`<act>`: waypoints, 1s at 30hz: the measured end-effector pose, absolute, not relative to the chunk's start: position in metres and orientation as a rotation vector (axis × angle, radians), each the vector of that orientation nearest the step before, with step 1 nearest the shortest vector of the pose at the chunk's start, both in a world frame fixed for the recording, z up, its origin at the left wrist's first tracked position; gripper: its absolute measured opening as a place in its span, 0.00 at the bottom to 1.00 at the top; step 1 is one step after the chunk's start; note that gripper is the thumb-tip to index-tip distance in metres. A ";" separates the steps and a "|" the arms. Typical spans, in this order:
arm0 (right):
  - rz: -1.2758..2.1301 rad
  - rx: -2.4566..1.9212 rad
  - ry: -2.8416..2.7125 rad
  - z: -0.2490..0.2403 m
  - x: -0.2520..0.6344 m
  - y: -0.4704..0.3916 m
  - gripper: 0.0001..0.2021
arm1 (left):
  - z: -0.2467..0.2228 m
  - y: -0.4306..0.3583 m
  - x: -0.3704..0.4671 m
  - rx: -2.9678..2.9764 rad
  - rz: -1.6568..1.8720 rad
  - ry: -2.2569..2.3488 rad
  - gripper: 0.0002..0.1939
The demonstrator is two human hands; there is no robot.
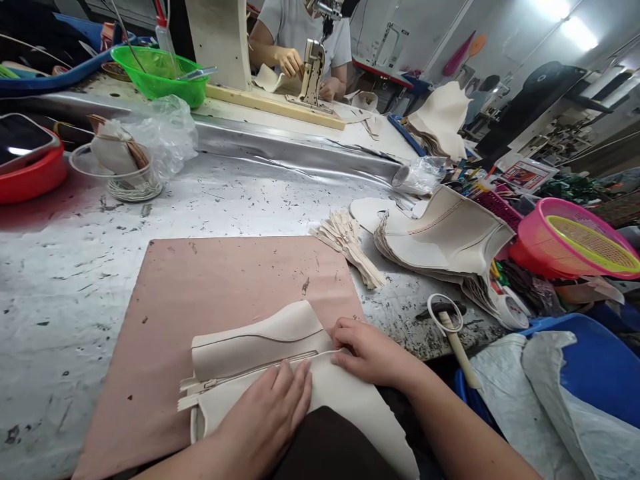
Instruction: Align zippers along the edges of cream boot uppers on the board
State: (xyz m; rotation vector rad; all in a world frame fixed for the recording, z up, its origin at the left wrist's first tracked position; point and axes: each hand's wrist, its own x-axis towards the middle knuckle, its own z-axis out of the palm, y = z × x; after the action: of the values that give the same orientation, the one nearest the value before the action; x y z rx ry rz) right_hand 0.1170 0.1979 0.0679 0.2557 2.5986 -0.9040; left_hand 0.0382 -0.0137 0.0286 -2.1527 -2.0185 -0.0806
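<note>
Both hands flat, fingers extended: left hand (267,417) and right hand (367,353) pressed on cream leather piece (260,347) along zipper (240,379), on pink mat (200,293), bench (75,267). Zipper being aligned, seemingly; even pressure needed next.

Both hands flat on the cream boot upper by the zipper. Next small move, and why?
Probably slide the right hand leftward along the zipper, pressing it down. The left hand pins the boot upper, and the zipper's tape end still sticks out loose at left.

Green bowl (159,73), pink basket (580,241) (stacked cream panels (445,237) between)
</note>
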 end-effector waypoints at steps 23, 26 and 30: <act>-0.905 0.692 2.642 0.053 0.134 0.189 0.09 | 0.025 0.006 0.029 -2.141 -0.146 -2.002 0.20; -0.777 0.719 2.590 0.059 0.125 0.195 0.12 | 0.027 0.009 0.027 -2.149 -0.147 -2.004 0.20; -0.657 0.810 2.541 0.063 0.120 0.210 0.19 | 0.037 0.008 0.027 -2.085 -0.226 -2.001 0.18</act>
State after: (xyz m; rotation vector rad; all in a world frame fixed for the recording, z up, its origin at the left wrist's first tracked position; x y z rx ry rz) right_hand 0.1196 0.2100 0.0630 0.8102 2.5411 -0.6566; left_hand 0.0272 0.0080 0.0372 -2.0852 -2.0014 -0.2260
